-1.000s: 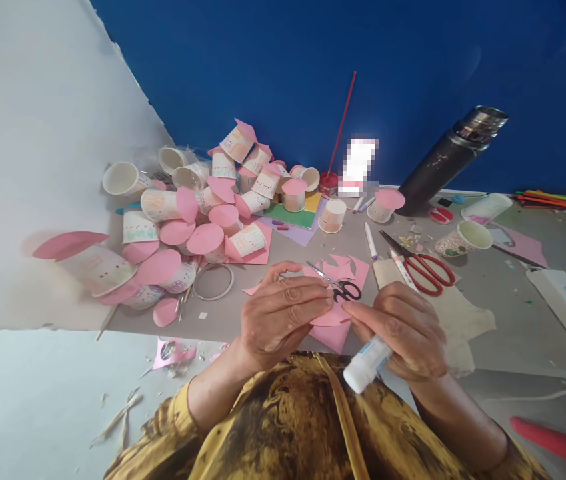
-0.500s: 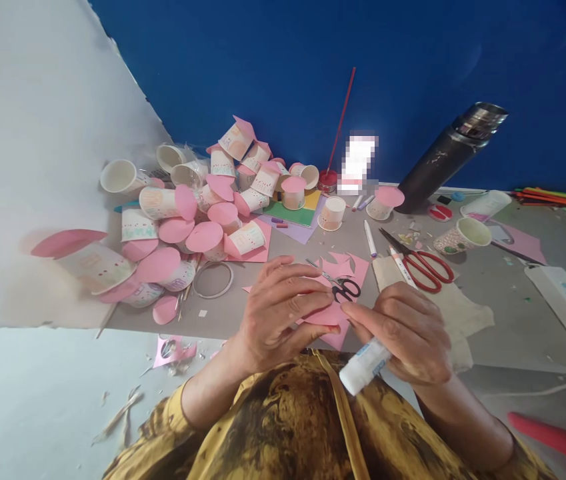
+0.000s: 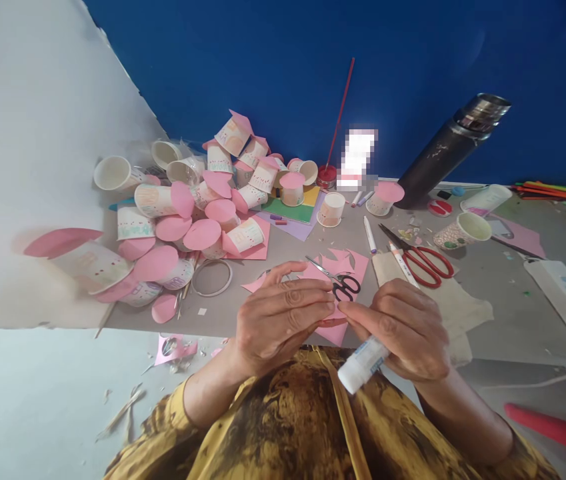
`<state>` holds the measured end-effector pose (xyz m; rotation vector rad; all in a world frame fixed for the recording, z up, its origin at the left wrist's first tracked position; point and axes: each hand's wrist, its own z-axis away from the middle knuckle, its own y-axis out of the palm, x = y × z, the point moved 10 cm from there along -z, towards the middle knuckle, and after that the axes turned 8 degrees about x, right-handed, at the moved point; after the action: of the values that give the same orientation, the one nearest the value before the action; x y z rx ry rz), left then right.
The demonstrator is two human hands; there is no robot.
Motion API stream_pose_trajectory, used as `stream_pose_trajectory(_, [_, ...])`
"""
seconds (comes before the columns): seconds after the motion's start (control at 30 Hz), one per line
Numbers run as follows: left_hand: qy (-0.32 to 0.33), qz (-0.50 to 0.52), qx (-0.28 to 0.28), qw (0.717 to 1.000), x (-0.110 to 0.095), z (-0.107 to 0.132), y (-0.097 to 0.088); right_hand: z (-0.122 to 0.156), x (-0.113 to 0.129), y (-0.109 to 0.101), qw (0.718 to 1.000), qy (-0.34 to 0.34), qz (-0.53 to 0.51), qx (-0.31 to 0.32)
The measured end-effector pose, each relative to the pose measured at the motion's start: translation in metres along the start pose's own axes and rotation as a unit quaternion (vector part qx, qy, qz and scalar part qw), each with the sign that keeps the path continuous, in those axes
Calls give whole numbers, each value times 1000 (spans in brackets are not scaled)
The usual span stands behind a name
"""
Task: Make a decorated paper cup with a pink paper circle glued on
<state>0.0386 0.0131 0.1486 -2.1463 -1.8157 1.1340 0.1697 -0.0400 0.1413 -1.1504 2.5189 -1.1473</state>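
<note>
**Two hands close on a pink paper piece at the near edge of the desk**

The left hand is curled nearly closed. Its thumb and fingertips pinch the left side of a small pink cut paper piece, held just above the near edge of the grey desk and close to the person's chest. The right hand meets it from the other side, with the forefinger and thumb pressed to the same paper piece. Its lower fingers are wrapped round a white glue tube with a blue label, whose blunt end points down and to the left, toward the yellow-patterned clothing.

Just beyond the hands lies a pink paper sheet with leaf-shaped holes cut out of it. A small pair of black-handled scissors rests on this sheet. To the right, a large pair of red-handled scissors lies partly on a beige cloth, with a white marker pen near its blades.

To the left sits a clear ring of tape. Behind it is a heap of white paper cups with pink paper discs, piled against the blue wall. A dark metal flask stands at the back right, and a patterned paper cup lies on its side in front of it.
</note>
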Motion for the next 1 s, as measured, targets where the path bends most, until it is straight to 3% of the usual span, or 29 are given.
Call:
stream_pose_trajectory(0.17, [10,5,8,1000,2,2,1,-3,0,2,1000,6,-6,9])
stream_pose_trajectory(0.53, [-135,83,-43,986,37,9,7,-13,-25,9,981,163,-106,12])
stream_pose_trajectory(0.73, [-242,101,-42,964,55,20,14,-10,-19,6,991,126,-36,-13])
stream_pose_trajectory(0.83, [-203,75,-54,975,50,19,12,-9,-12,5,996,86,-1,-28])
stream_pose_trajectory(1.0, [-92,-118,-68,986,28,15,5,-9,-7,7,997,62,47,-20])
